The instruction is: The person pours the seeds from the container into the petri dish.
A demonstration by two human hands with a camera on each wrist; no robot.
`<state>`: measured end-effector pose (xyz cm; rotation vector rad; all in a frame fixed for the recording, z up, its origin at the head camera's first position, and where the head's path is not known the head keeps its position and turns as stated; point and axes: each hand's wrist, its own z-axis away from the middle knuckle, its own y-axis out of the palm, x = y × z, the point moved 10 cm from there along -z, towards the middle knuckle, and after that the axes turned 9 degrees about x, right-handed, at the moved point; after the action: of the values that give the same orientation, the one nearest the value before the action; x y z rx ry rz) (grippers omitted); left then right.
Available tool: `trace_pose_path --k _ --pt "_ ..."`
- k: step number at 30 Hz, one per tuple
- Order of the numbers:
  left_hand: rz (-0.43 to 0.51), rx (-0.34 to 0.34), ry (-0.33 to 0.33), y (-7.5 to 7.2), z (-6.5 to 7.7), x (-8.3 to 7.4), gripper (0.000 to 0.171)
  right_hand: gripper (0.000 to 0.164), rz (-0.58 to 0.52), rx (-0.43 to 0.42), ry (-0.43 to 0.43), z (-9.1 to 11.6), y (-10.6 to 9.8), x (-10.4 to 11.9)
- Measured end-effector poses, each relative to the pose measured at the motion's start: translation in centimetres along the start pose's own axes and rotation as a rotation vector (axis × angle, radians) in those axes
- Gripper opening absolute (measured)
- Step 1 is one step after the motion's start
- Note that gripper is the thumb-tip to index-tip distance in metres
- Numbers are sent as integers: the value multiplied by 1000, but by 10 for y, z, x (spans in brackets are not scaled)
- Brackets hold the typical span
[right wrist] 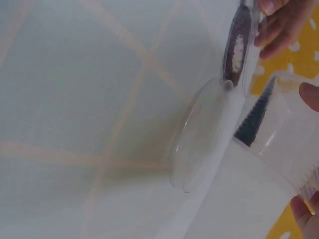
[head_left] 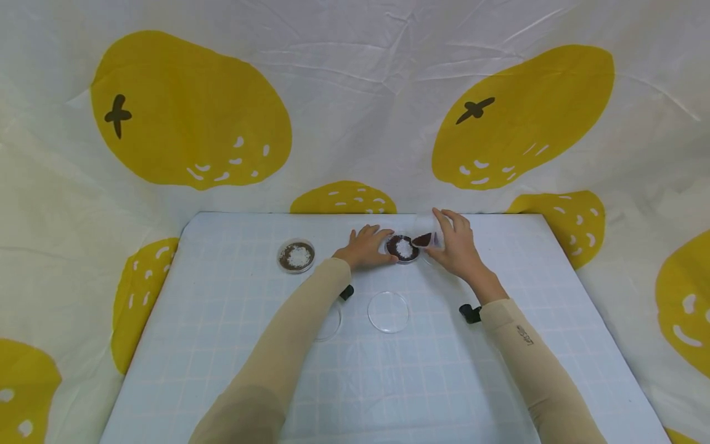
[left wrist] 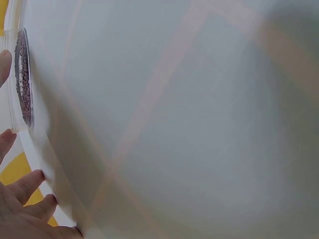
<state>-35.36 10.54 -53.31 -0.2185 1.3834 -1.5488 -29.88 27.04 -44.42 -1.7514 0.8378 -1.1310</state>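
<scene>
Checked tablecloth (head_left: 432, 382), clear dish (head_left: 333, 324) partly behind sleeve (head_left: 288, 339), hands (head_left: 365, 248) (head_left: 456, 250) beyond

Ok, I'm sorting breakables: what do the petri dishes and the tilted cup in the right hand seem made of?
Petri dishes: clear, glossy plastic or glass, I can't tell which; the tablecloth shows through and edges catch light. Tilted cup: clear, smooth, probably plastic; dark granules show through its glinting wall.
</scene>
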Motion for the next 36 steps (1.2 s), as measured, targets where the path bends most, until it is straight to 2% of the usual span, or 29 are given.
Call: trace_pose_path --k 9,15,18,36 --pt "-8 -1 -5 -1 0 -1 81 96 -136 -61 36 5 -2 -13" --pt "-10 -1 -8 -1 0 -2 82 103 -243 -49 187 13 3 -29" --pt "-6 1 -13 -1 0 -2 82 105 -281 -46 231 17 4 -34" --pt "-9 5 -30 0 1 0 80 96 -490 -88 294 43 7 -47"
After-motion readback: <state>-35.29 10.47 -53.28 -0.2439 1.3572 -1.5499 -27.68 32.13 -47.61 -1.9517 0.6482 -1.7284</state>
